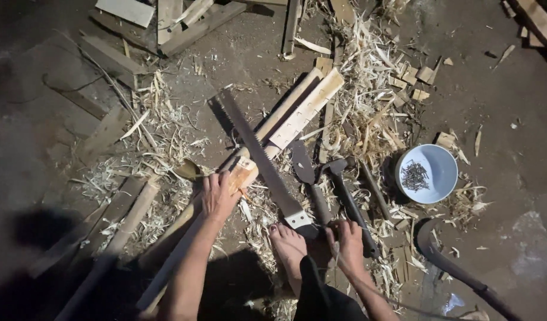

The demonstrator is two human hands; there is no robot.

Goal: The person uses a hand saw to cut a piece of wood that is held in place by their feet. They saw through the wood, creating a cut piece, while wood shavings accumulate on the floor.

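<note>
Fingers [209, 181] of the left hand [217, 196] lie spread and flat on a long wood strip [241, 175], pressing it down onto the ground. They are not curled around it. The right hand [348, 241] is down by the saw handle [301, 221]. Its fingers are bent and close together, at the place where the saw handle and the hammer handle meet, but I cannot tell which one they grip, or if they grip at all.

The saw [255, 148] is the thing to look from. It lies slanted on the ground, with its blade across the wood strip, its tip up and left, and its handle down and right. The left hand is just left of the blade, on the strip. A bare foot [288, 246] is right below the saw handle, touching or almost touching it. A wide knife [306, 172] lies just right of the saw. A hammer [345, 184] lies right of the knife. A pale board with notches [306, 110] lies above and right of the saw blade, close to it. A white bowl [427, 173] with small nails in it sits well to the right of the saw. A curved dark blade [446, 261] lies far right and below it. Wood shavings [368, 77] are all around the saw.
</note>
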